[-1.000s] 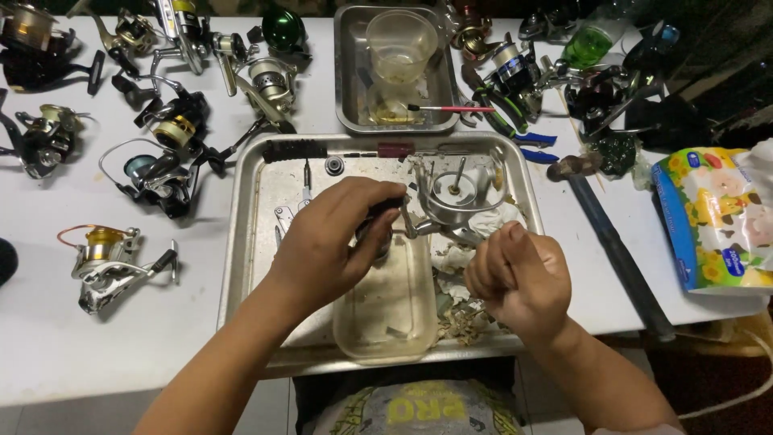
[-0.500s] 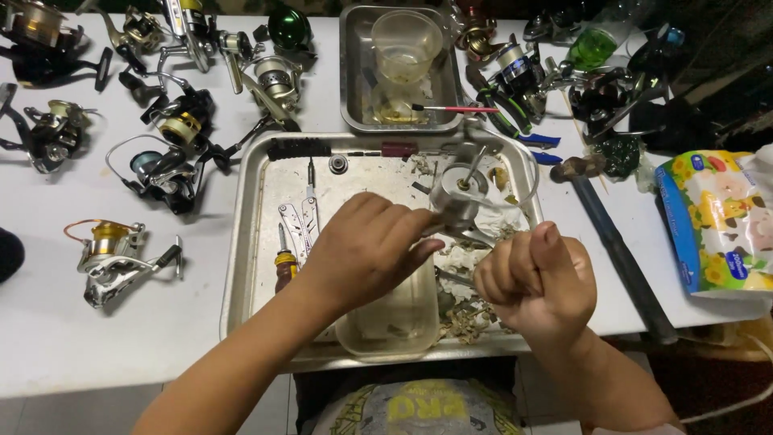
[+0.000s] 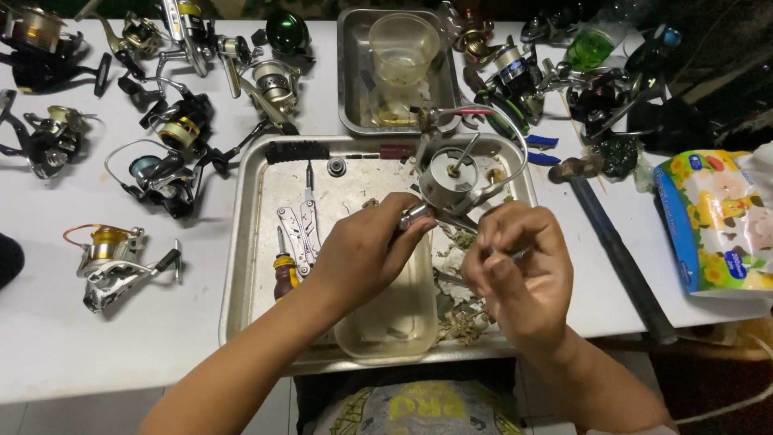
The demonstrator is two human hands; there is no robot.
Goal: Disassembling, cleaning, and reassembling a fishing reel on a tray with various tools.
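Observation:
My left hand (image 3: 366, 251) grips the body of a silver spinning fishing reel (image 3: 452, 179) and holds it above a large steel tray (image 3: 241, 242). Its wire bail arches over the bare rotor, which faces up. My right hand (image 3: 515, 270) is closed just right of the reel, pinching a thin metal tool or part near the reel's underside; what it is stays unclear. A clear plastic tub (image 3: 390, 318) sits in the tray under my left wrist.
In the tray lie folding pliers (image 3: 298, 229), a yellow-handled screwdriver (image 3: 283, 272), a black-handled tool (image 3: 298, 151) and dirty scraps. Several fishing reels (image 3: 161, 173) crowd the white table at left and back. A smaller tray with a cup (image 3: 403, 48), a hammer (image 3: 612, 242) and a tissue pack (image 3: 717, 221) are nearby.
Both hands have lifted the reel up and away from the tub, turning it so the rotor faces upward. My right hand rose from the tray's lower right to beside the reel.

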